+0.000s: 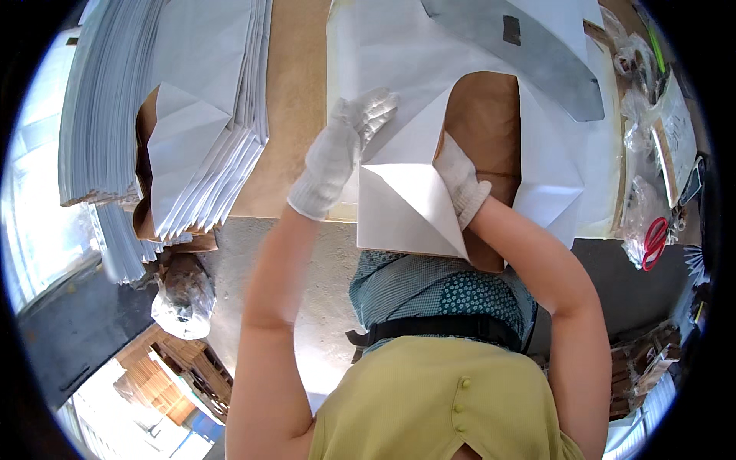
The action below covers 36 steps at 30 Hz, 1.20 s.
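Observation:
A white paper bag with a brown inside (483, 107) lies on the table in front of me, its end spread into folded triangular flaps. My left hand (337, 146), in a white knitted glove, rests at the bag's left side with its fingers stretched out flat. Also gloved, my right hand (461, 180) reaches into the bag's brown opening. Its fingers are hidden behind the left flap (410, 203), so their grip does not show. Above the bag, a grey flat plate with a curved edge (529, 57) lies on the white paper.
At the left stands a thick stack of white paper bags (115, 115), the top one's end partly opened. Clear plastic bags (640, 138) and red-handled scissors (654, 244) lie along the right edge. A plastic-wrapped bundle (184, 303) sits below the stack.

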Tool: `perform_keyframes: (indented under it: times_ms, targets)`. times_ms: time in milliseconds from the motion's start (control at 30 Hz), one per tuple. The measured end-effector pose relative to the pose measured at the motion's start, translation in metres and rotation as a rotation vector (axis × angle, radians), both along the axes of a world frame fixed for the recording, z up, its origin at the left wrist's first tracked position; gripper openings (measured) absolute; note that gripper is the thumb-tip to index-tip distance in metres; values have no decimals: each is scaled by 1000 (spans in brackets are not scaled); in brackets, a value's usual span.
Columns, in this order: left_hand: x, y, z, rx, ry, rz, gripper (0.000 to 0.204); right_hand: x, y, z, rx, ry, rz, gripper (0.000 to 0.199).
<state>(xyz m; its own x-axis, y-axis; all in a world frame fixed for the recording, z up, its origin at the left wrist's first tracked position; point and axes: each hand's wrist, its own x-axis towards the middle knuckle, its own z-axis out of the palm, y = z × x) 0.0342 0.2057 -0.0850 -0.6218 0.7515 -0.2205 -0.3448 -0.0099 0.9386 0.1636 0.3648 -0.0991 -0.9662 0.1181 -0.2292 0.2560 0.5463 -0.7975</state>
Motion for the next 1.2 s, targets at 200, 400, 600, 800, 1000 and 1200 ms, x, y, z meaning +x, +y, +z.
perform_keyframes:
  times_ms: [200, 400, 600, 800, 1000, 1200]
  targets:
    - [43, 19, -5, -317, 756, 12, 69, 3, 12, 12, 94, -87, -61, 49]
    - [35, 13, -38, -427, 1057, 106, 68, 36, 78, 40, 539, 423, -142, 40]
    - [32, 26, -53, -560, 1299, 70, 67, 104, 55, -28, 541, 469, 485, 38]
    - [42, 43, -55, -759, 1404, -22, 71, 97, 56, -36, 268, 559, 637, 38]
    - [49, 93, -43, -746, 1377, -134, 79, 86, 59, -19, 209, 495, 789, 44]
    - [51, 51, -29, -639, 1357, -144, 86, 99, 107, -11, 790, 409, 93, 67]
